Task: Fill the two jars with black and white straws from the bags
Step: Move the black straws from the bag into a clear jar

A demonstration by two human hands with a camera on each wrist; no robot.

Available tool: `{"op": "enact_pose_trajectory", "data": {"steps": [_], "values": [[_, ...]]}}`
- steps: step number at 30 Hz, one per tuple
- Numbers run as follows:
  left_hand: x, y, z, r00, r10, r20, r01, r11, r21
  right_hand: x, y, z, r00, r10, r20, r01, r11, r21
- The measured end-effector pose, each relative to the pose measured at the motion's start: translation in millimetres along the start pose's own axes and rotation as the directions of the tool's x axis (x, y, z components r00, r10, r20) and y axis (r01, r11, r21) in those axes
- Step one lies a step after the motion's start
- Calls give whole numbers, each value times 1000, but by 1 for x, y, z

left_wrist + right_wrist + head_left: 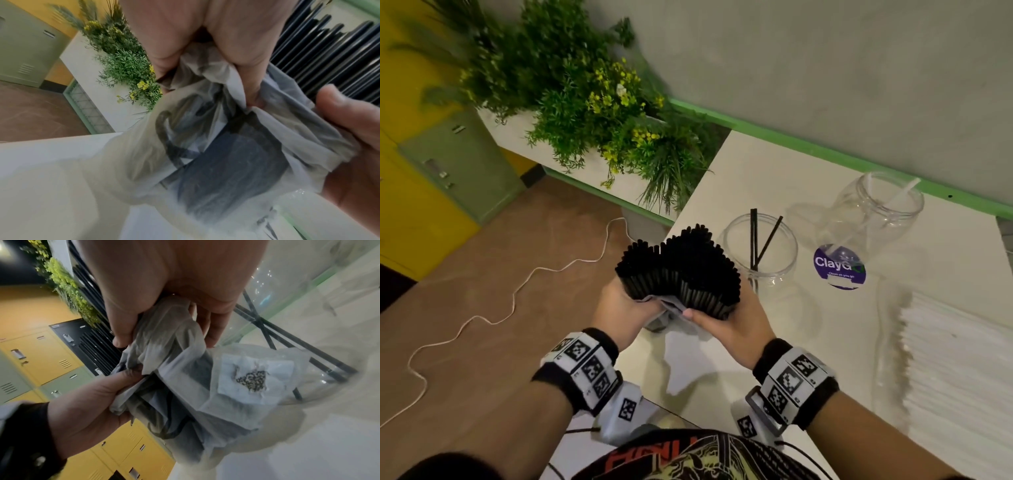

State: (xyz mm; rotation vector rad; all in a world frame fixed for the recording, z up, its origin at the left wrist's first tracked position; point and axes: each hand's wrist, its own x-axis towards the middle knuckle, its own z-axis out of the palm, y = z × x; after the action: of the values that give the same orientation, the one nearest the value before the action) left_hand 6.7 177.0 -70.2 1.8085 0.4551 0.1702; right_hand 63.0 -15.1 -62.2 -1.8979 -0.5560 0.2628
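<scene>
A thick bundle of black straws (pixel 678 270) stands upright in a thin plastic bag (pixel 671 313), held above the table's left edge. My left hand (pixel 631 305) grips the bag's bunched plastic on the left. My right hand (pixel 719 320) grips the bag and bundle on the right. In the left wrist view, my left hand (pixel 205 32) pinches the crumpled bag (pixel 226 146). In the right wrist view, my right hand (pixel 174 288) curls round the bag (pixel 185 378). A clear jar (pixel 760 246) just right of the bundle holds a few black straws. A farther jar (pixel 876 209) holds a few white straws.
A bag of white straws (pixel 945 359) lies at the right on the white table (pixel 739 178). A purple round sticker (pixel 839 265) sits between the jars. Green plants (pixel 592 113) fill a planter at the back left. A white cord (pixel 517 291) trails over the brown floor.
</scene>
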Motion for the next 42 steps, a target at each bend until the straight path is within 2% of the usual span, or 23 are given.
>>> {"op": "enact_pose_trajectory", "data": {"steps": [2, 5, 8, 12, 15, 17, 21, 25, 27, 30, 32, 35, 37, 40, 42], "values": [[9, -6, -6, 999, -17, 51, 16, 999, 32, 5, 0, 1, 1000, 13, 22, -12, 998, -54], [22, -17, -12, 986, -74, 149, 56, 991, 125, 14, -6, -6, 984, 88, 153, -45, 963, -264], [29, -15, -18, 984, -75, 163, 61, 994, 90, 21, -24, -15, 977, 77, 200, 1, 931, -366], [32, -13, -20, 985, -12, 171, 10, 1000, 10, 20, -33, -13, 992, 11, 126, 37, 928, -370], [35, -23, -18, 975, -82, 207, 72, 996, 55, 18, -29, -9, 987, 85, 137, -26, 921, -388], [38, -30, -17, 968, -106, 229, 93, 993, 66, 15, -28, -8, 989, 86, 120, -28, 905, -424], [42, -23, -24, 953, -109, 281, 82, 991, 106, 13, -28, -5, 998, -70, 4, 63, 859, -509], [36, -3, -31, 897, -70, 437, 48, 997, 61, 23, -34, 7, 987, -152, -55, 98, 831, -547], [33, 3, -30, 917, -43, 397, 26, 999, 47, 28, -36, 14, 983, -181, -26, 131, 796, -591], [32, 3, -24, 968, -53, 246, 51, 999, 13, 32, -39, 22, 995, -99, 26, 98, 858, -504], [33, 1, -21, 977, -87, 196, 91, 996, -11, 34, -38, 24, 999, -51, 6, 49, 901, -432], [32, -1, -19, 972, -123, 202, 138, 988, -65, 34, -38, 23, 999, -41, -32, 23, 909, -417], [31, 0, -19, 969, -127, 210, 148, 985, -85, 35, -39, 21, 999, 13, -36, -25, 925, -380], [31, 2, -17, 972, -135, 192, 151, 986, -69, 36, -38, 18, 995, 89, -41, -96, 970, -223], [31, 5, -16, 975, -130, 181, 143, 988, -60, 36, -36, 16, 996, 87, -29, -89, 989, -116]]}}
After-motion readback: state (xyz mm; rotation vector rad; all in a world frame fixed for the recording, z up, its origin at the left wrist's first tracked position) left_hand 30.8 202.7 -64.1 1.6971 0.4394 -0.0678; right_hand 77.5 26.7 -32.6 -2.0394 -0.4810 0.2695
